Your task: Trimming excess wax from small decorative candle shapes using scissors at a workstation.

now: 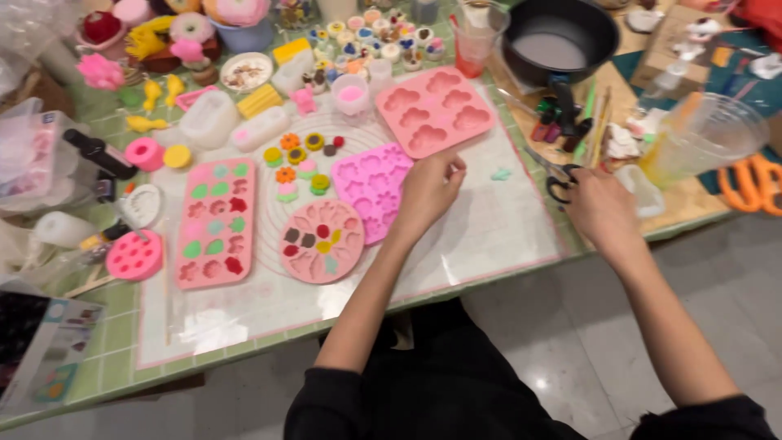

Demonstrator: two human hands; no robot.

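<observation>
1. Scissors [559, 181] with black handles lay on the table edge [521, 253], just under the fingertips of the right hand [601, 210], which touched them but had not closed.
2. Left hand [427, 189] rested loosely curled on the pink flower mould [371, 186], gripping nothing.
3. Judging so, picking up was in hand; the fingers needed to enter the handle loops.

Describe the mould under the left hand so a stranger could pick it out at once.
Start at the white mat covering the green tiled table. Near its middle, the left hand rests on a magenta silicone mould. Unlike the paler pink moulds around it, it is deeper pink, with small empty cavities.
</observation>
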